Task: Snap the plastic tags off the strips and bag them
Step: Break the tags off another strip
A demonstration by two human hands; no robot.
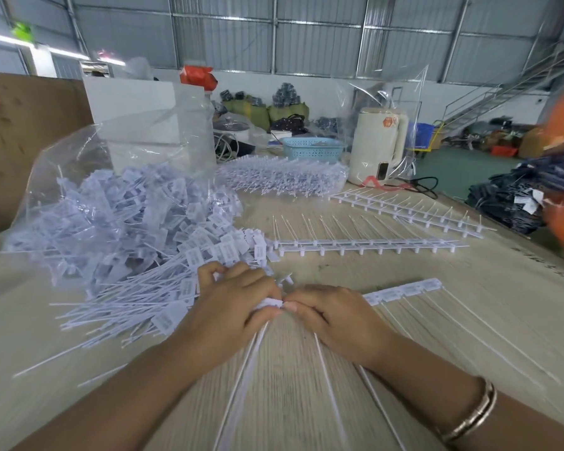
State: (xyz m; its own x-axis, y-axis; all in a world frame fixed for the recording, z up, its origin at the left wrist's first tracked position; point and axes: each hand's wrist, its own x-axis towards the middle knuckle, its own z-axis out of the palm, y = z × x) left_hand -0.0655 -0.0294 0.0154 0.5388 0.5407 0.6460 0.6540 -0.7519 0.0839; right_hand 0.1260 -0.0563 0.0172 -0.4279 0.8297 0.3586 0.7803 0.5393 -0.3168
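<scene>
The wooden table (pixel 404 320) spreads out under my arms. On its left side the clear plastic bag (pixel 79 164) lies open, and loose tags (pixel 137 222) spill from its mouth toward me. Beyond my hands lie bare strips (pixel 365 245) with the tags gone. My right hand (pixel 336 323) grips the strip (pixel 404 289) I am working on, whose remaining tags run off to the right. My left hand (pixel 235 307) is curled around a bunch of snapped tags, I think, and pinches one tag (pixel 272 302) at the strip's end, between my thumbs.
</scene>
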